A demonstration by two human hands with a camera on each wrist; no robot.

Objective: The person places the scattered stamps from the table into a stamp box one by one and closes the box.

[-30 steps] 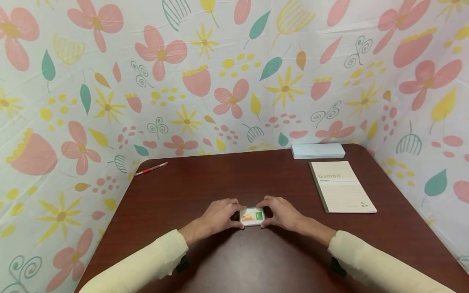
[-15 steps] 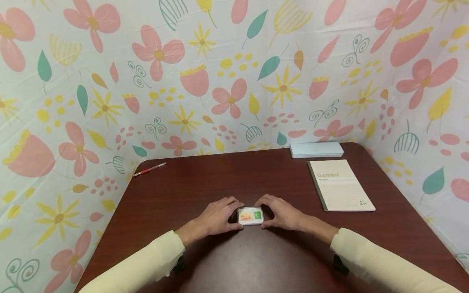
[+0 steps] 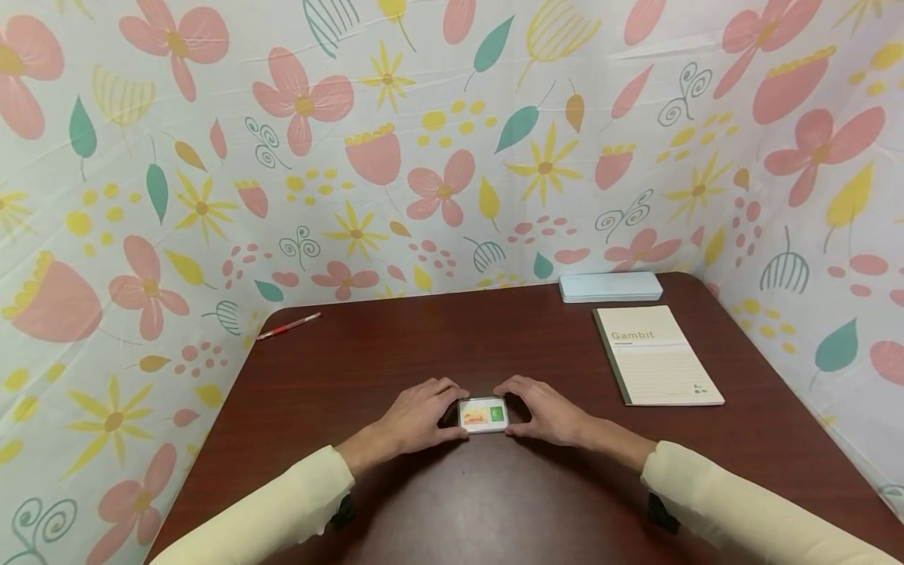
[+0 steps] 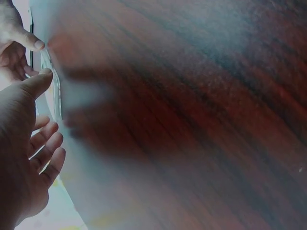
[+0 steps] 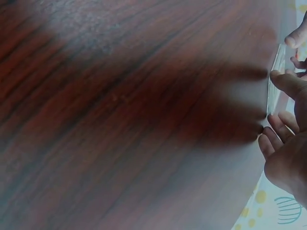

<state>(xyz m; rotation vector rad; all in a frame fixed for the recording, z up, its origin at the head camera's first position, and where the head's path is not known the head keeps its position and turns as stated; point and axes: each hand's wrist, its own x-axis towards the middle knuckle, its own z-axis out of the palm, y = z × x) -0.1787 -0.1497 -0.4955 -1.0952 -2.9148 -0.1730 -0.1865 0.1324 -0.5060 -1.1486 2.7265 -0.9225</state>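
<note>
Between both hands lies a small flat rectangular case (image 3: 483, 416) with a clear rim, a white face, an orange picture and a green patch. In the head view it is at the middle of the table. My left hand (image 3: 422, 417) grips its left end, thumb at the near corner and fingers at the far one. At the opposite end, my right hand (image 3: 547, 412) holds it the same way. Both wrist views show the case edge-on as a thin clear strip, close to the tabletop, with the left thumb (image 4: 38, 82) and right thumb (image 5: 286, 81) against it.
A dark red-brown table (image 3: 395, 345) stands against flower-patterned cloth (image 3: 438, 118). At its far left lies a red pen (image 3: 289, 326). A notebook (image 3: 657, 355) marked "Gambit" is on the right, with a pale blue box (image 3: 610, 287) behind it.
The head view has shifted slightly. Both hands keep their places at the two ends of the case, which has not visibly moved on the table.
</note>
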